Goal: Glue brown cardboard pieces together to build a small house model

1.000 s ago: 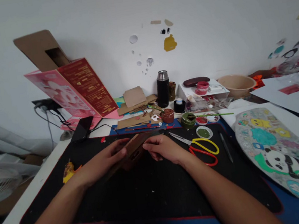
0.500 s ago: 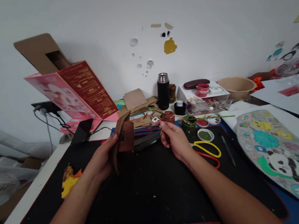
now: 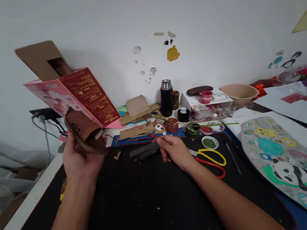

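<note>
My left hand (image 3: 81, 161) is wrapped round a small brown-painted cardboard piece (image 3: 84, 130), which is tilted, with a boxy part standing out from a curved, darker-edged backing. My right hand (image 3: 173, 148) is closed in a pinch over the mat; whatever sits at its fingertips is too small to name. Just left of those fingers lie a black, knife-like tool (image 3: 149, 152) and a grey strip. Scissors (image 3: 212, 158) with yellow and red handles rest close to my right wrist. Behind that hand stand a brown paint jar (image 3: 172, 125) and a green paint jar (image 3: 193, 129).
A black mat (image 3: 133, 207) covers the table front. Paint lids, a dark pen (image 3: 232, 158) and a painted panda board (image 3: 277, 161) lie to the right. Cardboard scraps, a black flask (image 3: 166, 99) and a beige bowl (image 3: 240, 93) line the back. A pink-and-red folder (image 3: 89, 96) stands left.
My left hand has moved left and turned, so the brown cardboard piece is tipped and shows its front and an opening. The right hand stays pinched in about the same place.
</note>
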`<state>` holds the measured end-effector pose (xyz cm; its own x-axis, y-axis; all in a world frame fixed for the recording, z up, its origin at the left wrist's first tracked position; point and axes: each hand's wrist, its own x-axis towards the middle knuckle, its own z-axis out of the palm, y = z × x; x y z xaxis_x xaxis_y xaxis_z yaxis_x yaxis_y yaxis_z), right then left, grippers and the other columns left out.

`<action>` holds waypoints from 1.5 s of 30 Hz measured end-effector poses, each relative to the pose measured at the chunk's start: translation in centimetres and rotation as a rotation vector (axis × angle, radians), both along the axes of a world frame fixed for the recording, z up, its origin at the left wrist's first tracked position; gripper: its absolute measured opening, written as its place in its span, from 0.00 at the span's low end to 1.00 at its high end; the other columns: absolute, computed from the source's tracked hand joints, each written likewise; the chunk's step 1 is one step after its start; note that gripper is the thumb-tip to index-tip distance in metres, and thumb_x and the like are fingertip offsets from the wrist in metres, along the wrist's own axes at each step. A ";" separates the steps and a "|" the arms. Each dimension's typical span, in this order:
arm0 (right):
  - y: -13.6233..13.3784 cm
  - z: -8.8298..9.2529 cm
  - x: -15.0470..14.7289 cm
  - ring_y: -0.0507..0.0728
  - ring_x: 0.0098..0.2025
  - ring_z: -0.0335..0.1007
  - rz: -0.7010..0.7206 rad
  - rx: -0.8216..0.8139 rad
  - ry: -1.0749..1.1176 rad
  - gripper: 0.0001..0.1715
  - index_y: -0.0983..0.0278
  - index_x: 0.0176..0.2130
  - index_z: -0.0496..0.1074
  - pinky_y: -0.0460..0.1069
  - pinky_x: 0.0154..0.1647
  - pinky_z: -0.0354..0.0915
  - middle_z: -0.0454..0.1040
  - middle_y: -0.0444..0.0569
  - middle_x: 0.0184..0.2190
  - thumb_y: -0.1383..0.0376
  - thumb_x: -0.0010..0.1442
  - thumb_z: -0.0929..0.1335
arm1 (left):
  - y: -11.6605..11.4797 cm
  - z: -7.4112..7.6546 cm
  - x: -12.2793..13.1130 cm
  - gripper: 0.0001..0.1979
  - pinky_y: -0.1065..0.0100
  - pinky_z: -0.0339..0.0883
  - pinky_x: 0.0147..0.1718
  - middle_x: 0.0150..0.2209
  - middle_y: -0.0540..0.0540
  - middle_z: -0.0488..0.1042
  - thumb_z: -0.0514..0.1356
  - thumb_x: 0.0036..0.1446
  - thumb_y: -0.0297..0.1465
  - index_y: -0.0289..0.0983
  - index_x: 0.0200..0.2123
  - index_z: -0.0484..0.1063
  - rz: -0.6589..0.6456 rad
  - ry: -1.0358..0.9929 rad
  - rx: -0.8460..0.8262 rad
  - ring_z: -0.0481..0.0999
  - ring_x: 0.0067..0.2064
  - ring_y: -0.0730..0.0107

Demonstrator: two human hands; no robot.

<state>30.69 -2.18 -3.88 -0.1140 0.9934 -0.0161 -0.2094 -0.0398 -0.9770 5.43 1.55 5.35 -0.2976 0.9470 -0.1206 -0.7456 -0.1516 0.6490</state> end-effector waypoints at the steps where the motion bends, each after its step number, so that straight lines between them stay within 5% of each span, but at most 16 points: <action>1: -0.2 -0.3 -0.3 0.50 0.16 0.67 0.082 -0.016 -0.051 0.24 0.66 0.46 0.78 0.41 0.13 0.52 0.69 0.39 0.17 0.48 0.62 0.72 | -0.1 -0.1 0.2 0.14 0.63 0.79 0.33 0.38 0.51 0.85 0.54 0.72 0.39 0.42 0.45 0.78 -0.020 0.013 -0.002 0.83 0.35 0.64; 4: -0.5 -1.0 -1.1 0.51 0.21 0.74 0.228 -0.032 -0.161 0.24 0.64 0.54 0.76 0.41 0.13 0.57 0.77 0.44 0.28 0.54 0.62 0.73 | -0.7 -1.4 1.9 0.11 0.64 0.79 0.35 0.35 0.50 0.85 0.57 0.69 0.35 0.40 0.45 0.79 -0.156 0.053 -0.078 0.83 0.34 0.66; 9: -0.2 -1.1 -0.8 0.50 0.22 0.76 0.164 0.022 -0.142 0.29 0.62 0.58 0.73 0.41 0.14 0.60 0.77 0.46 0.37 0.52 0.63 0.73 | -1.0 -4.7 4.8 0.12 0.59 0.78 0.49 0.51 0.42 0.84 0.62 0.65 0.33 0.37 0.49 0.79 -0.444 0.095 0.009 0.82 0.51 0.57; 18: -0.1 -0.6 -0.8 0.51 0.22 0.77 0.105 -0.036 0.039 0.32 0.64 0.43 0.71 0.41 0.13 0.61 0.78 0.49 0.38 0.40 0.58 0.74 | -1.3 -7.9 6.0 0.15 0.57 0.72 0.56 0.47 0.47 0.84 0.72 0.51 0.26 0.40 0.44 0.81 -0.462 0.073 0.059 0.81 0.53 0.59; 33: 0.2 -1.0 -0.8 0.48 0.18 0.70 0.024 -0.135 0.218 0.33 0.64 0.37 0.70 0.42 0.14 0.59 0.79 0.46 0.30 0.42 0.51 0.79 | -2.6 -8.6 7.7 0.18 0.56 0.72 0.53 0.47 0.45 0.84 0.75 0.51 0.30 0.41 0.46 0.80 -0.530 0.085 0.070 0.81 0.50 0.57; 37: 0.2 -0.6 -0.4 0.48 0.17 0.68 0.002 -0.115 0.211 0.32 0.64 0.36 0.69 0.42 0.14 0.57 0.77 0.44 0.27 0.44 0.50 0.80 | -1.9 -8.3 6.3 0.17 0.55 0.72 0.53 0.48 0.46 0.83 0.73 0.55 0.39 0.42 0.46 0.79 -0.464 0.089 0.077 0.79 0.52 0.57; 45: 0.3 -1.1 -0.3 0.49 0.18 0.70 0.000 -0.099 0.167 0.31 0.63 0.37 0.69 0.43 0.14 0.58 0.78 0.43 0.28 0.46 0.48 0.81 | -1.2 -8.5 5.3 0.16 0.60 0.75 0.45 0.41 0.50 0.82 0.74 0.52 0.34 0.40 0.43 0.77 -0.336 0.187 -0.008 0.81 0.43 0.63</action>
